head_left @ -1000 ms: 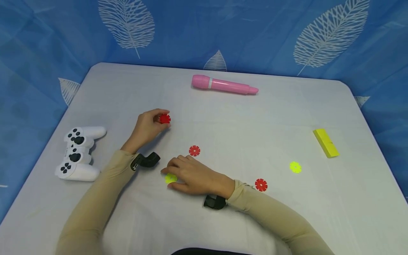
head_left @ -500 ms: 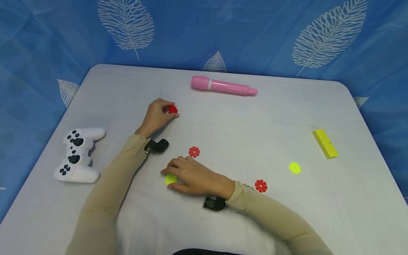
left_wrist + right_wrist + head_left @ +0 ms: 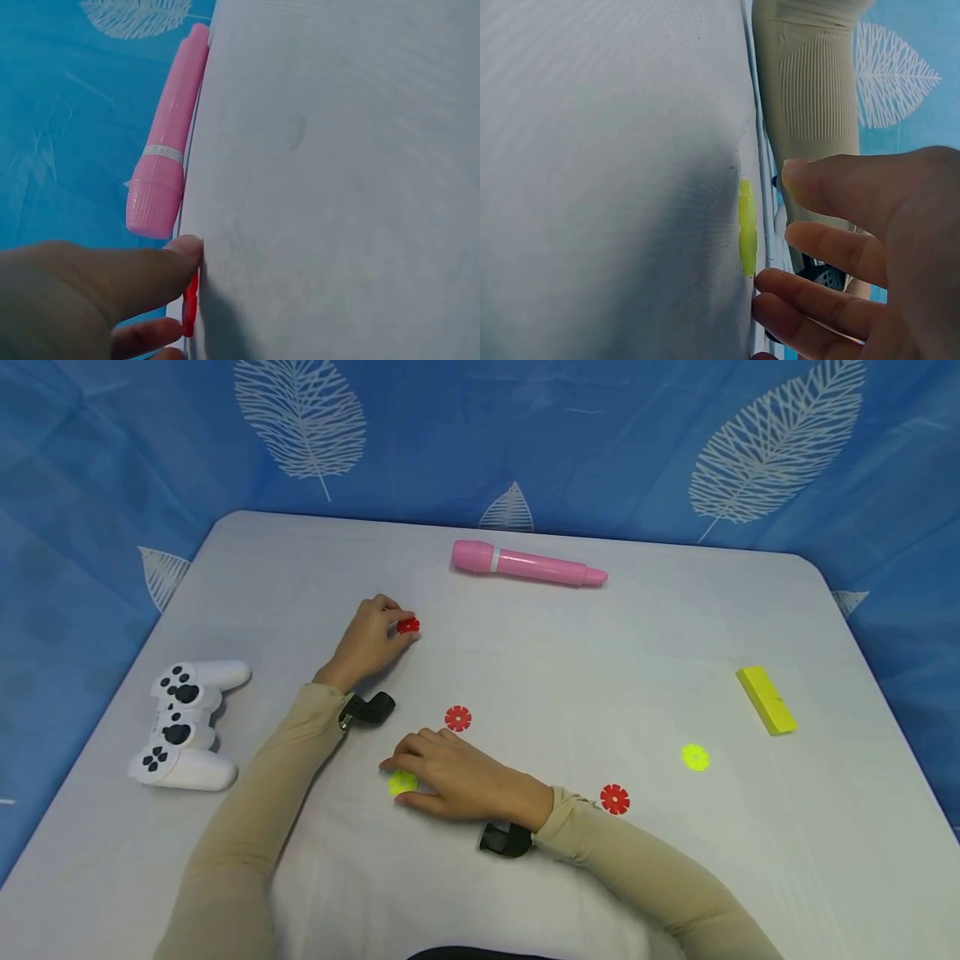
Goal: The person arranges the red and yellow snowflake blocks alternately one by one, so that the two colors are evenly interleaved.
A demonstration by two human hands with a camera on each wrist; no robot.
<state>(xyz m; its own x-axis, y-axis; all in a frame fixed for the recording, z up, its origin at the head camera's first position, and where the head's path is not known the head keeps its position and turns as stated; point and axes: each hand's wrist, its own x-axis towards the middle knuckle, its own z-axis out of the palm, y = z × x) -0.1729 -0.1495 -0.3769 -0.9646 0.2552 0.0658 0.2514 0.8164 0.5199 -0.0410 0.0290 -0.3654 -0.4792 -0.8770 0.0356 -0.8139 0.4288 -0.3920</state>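
My left hand (image 3: 367, 642) pinches a red notched disc (image 3: 408, 625) between thumb and fingers, left of the table's middle. In the left wrist view that red disc (image 3: 190, 304) stands edge-on, close to the white cloth. My right hand (image 3: 457, 778) hovers low around a yellow-green notched disc (image 3: 402, 782), its fingers spread and relaxed. The right wrist view shows this yellow-green disc (image 3: 747, 227) flat on the cloth, with a gap between it and the thumb. Beyond my right hand lies another red disc (image 3: 458, 718).
A white game controller (image 3: 183, 725) lies at the left, and a pink toy microphone (image 3: 529, 563) near the far edge. Toward the right are a red disc (image 3: 615, 799), a yellow-green disc (image 3: 695, 757) and a yellow block (image 3: 767, 700) on the white table (image 3: 570, 652).
With the red disc in its grip, my left hand has moved away from me and to the right, then dipped slightly. My right hand has stayed in place.
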